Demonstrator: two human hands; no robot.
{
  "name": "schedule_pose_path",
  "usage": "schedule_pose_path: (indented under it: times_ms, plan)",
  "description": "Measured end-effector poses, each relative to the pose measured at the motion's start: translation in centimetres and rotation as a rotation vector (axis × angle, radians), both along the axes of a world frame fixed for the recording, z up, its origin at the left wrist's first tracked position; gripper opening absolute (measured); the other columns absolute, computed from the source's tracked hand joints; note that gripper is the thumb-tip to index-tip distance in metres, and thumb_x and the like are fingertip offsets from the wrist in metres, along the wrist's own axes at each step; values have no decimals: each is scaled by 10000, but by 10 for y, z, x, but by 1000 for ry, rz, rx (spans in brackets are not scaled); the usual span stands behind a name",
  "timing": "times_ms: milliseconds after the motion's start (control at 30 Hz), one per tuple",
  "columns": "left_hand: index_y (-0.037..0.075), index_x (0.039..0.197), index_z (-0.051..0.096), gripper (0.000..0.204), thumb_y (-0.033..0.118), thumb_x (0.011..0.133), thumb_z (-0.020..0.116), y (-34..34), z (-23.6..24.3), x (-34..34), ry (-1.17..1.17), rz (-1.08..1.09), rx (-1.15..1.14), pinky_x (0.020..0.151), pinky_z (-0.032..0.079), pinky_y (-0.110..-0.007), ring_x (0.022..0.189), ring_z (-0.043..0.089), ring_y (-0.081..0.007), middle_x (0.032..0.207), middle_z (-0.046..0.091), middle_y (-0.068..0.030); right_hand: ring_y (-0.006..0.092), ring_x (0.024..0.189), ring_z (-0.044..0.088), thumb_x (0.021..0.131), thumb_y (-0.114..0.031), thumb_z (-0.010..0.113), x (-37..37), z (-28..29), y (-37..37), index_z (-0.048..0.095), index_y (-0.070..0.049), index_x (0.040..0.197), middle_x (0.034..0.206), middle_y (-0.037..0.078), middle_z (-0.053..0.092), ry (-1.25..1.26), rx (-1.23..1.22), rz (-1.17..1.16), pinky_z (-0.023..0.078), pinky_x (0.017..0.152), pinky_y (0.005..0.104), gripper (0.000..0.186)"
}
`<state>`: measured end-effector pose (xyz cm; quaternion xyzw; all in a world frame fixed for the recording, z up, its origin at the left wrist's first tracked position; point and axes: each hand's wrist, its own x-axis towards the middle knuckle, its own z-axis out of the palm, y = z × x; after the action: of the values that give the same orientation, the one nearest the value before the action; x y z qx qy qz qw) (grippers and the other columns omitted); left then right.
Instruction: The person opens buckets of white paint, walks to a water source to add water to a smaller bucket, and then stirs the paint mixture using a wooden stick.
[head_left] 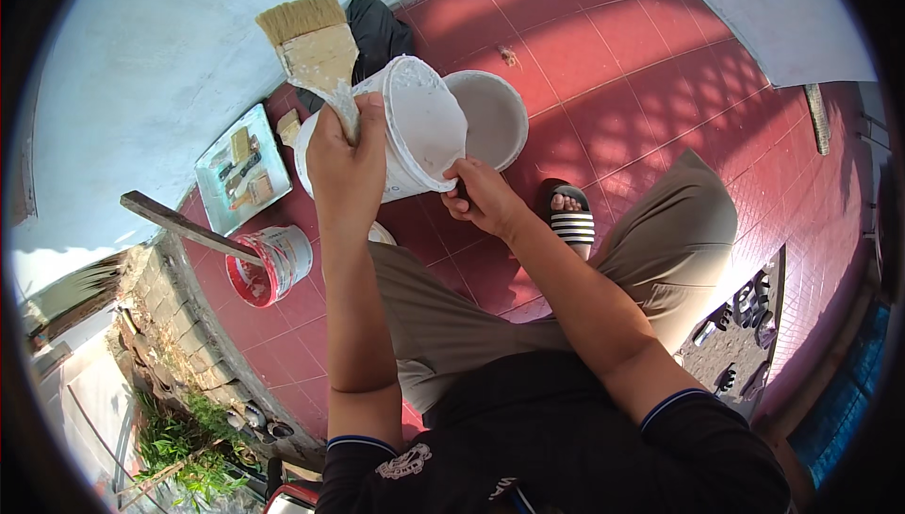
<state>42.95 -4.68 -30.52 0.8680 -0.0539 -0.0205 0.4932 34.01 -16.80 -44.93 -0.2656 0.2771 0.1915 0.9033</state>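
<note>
My left hand (349, 160) is closed round the handle of a wide paintbrush (319, 54), its tan bristles pointing up and away from me. Pale paint coats the brush below the bristles. A white bucket (429, 123) lies tilted just right of the brush, its mouth turned to the right and its rim smeared with paint. My right hand (483, 198) grips that rim at the near side. Directly behind the mouth stands a second pale bucket (500, 118), partly hidden by the first. Whether anything is flowing between them I cannot tell.
Left on the red tiled floor (603, 127) are a paint tray (209, 195) holding brushes and a red-stained bucket (297, 255) with a wooden stick (179, 222). A black bag (380, 38) sits against the pale wall (170, 71). My sandalled foot (568, 217) is close by.
</note>
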Motion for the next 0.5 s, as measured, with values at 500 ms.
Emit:
schedule_pose_path:
  times_ms: [500]
  plan:
    - [-21,978,673,339,314,968,625,1,3,-1,6,13,36,642,458,-316,676,567,-146,756,637,-87,110,450,398,888,-111,480,0,2,1,461,-72,901,704,40,471,-6,3,0,289,388,253,46]
